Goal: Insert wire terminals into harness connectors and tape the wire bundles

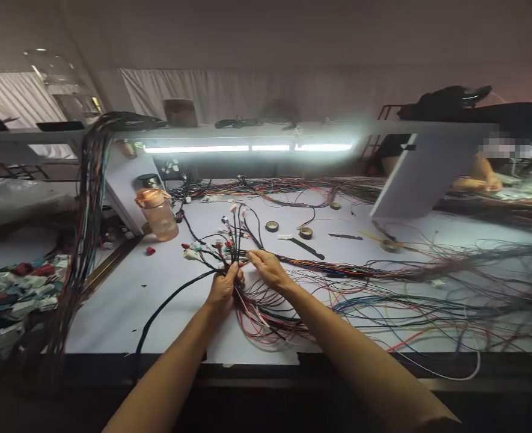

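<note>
My left hand (225, 290) is closed around a bundle of a wire harness (235, 243), just below where its black-sleeved branches fan upward. White, red and teal connectors (209, 246) tip the branches to the left of that hand. My right hand (269, 269) is beside the bundle on its right, fingers bent and tips together close to the wires. Whatever is between those fingertips is hidden. Loose wires (266, 319) in red, white and black spread out beneath both hands to the right. A thick black cable (162, 307) curves from the bundle down to the table's front edge.
An orange-lidded bottle (158, 216) stands at left. Tape rolls (306, 232) and a dark flat tool (308, 248) lie behind my hands. Wires hang off a rack (89, 198) at left, above piled connectors (22, 288). A divider (416, 174) stands at right; another person's hand (491, 180) is beyond it.
</note>
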{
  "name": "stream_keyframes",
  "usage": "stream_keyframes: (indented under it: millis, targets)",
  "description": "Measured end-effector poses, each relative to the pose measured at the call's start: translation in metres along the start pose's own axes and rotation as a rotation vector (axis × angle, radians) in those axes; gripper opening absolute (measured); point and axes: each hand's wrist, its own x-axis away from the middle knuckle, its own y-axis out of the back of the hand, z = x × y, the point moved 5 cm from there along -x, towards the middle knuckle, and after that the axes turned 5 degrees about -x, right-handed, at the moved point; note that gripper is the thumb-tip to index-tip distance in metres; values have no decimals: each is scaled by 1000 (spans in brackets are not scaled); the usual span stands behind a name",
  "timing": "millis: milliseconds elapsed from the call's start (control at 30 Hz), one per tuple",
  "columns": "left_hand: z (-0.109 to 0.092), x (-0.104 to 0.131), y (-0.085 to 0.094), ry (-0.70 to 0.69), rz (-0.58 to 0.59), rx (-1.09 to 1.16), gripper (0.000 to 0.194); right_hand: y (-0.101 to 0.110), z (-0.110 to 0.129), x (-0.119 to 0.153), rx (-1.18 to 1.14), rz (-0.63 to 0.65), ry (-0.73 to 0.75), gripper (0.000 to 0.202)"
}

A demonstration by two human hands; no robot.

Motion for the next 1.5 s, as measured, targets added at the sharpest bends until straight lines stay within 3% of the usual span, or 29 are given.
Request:
stream_keyframes:
  millis: [133, 367, 633, 867, 1067, 1167, 1267, 1433, 1500]
  targets:
    - [7, -1, 5, 1, 59, 20, 40, 0, -3, 5, -13, 92, -6, 40]
    - [8, 2, 11, -3, 63, 17, 39, -31, -8, -29, -108, 285, -126, 46]
    - [-5, 2, 16, 32, -35, 10, 31, -25, -44, -23, -174, 112, -70, 46]
    - [-22, 5, 26, -52, -181, 82, 21, -21, -43, -24, -167, 82, 16, 44]
    - [-52, 25, 48, -4, -257, 356, 6, -22, -41, -23, -153, 77, 59, 42]
    - [-76, 39, 53, -33, -188, 224, 13, -25, -40, -22, -152, 95, 74, 44]
    - [-108, 51, 61, -116, -77, 23, 32, -25, -41, -21, -153, 107, 82, 46]
    - [-173, 60, 91, -69, -135, -256, 52, -24, -41, -22, -159, 108, 88, 49]
    - [-206, 60, 93, -52, -180, -353, 56, -24, -40, -23, -157, 101, 91, 49]
